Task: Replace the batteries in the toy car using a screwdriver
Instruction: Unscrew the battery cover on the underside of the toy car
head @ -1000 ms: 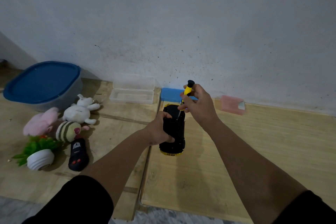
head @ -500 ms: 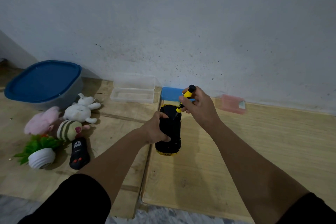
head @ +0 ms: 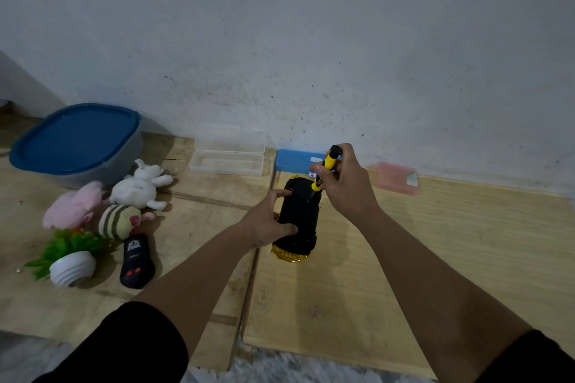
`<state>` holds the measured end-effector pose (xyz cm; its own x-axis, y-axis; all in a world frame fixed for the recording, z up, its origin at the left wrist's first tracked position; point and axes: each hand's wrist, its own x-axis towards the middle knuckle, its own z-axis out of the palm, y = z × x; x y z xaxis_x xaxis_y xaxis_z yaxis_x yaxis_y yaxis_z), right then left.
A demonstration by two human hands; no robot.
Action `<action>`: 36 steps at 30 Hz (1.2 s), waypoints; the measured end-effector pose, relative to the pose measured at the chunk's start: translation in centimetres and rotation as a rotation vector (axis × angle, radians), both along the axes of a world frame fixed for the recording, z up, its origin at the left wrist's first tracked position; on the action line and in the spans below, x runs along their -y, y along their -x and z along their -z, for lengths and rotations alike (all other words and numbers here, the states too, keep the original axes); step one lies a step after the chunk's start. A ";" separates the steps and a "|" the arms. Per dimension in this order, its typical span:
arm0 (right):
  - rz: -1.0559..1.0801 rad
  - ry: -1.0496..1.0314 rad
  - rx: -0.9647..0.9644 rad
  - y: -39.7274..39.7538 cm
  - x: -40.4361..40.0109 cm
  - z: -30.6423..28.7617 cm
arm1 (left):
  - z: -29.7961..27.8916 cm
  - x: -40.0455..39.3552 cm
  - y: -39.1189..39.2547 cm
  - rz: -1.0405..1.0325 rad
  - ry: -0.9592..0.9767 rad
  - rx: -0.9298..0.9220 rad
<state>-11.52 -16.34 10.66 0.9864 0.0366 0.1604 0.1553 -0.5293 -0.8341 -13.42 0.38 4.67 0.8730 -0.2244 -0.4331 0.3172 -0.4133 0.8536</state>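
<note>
Left hand (head: 266, 224) grips toy car (head: 298, 218); right hand (head: 348, 183) pinches screwdriver (head: 325, 169) on it.

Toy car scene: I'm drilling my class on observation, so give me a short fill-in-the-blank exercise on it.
1. The right hand pinches a yellow and black ____.
2. The left hand grips the black ____, which lies underside up.
3. The grey tub by the wall has a ____ lid.

Missing words: screwdriver; toy car; blue.
</note>
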 end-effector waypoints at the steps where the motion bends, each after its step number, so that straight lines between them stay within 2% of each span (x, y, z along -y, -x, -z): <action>1: 0.003 -0.004 0.002 0.0 0.0 0.0 | 0.0 0.0 0.0 -0.001 0.008 0.005; 12: 0.000 -0.014 0.040 -0.1 0.1 -0.5 | -0.1 0.2 0.3 0.047 0.003 0.074; 21: -0.023 -0.030 0.008 0.1 -0.3 -1.0 | -0.7 0.4 -0.1 -0.004 -0.010 0.080; 25: 0.016 -0.032 0.008 0.0 -0.4 -0.8 | -0.4 0.3 -0.2 0.013 -0.025 0.054; 29: 0.003 -0.164 -0.067 0.2 -0.2 -0.9 | -0.1 0.3 0.0 0.006 -0.001 0.002; 32: 0.002 -0.173 -0.098 0.1 -0.2 -0.9 | -0.3 0.5 0.0 -0.022 0.009 -0.043; 36: -0.035 -0.222 -0.069 0.1 -0.2 -1.0 | -0.5 0.2 -0.3 -0.024 -0.024 -0.076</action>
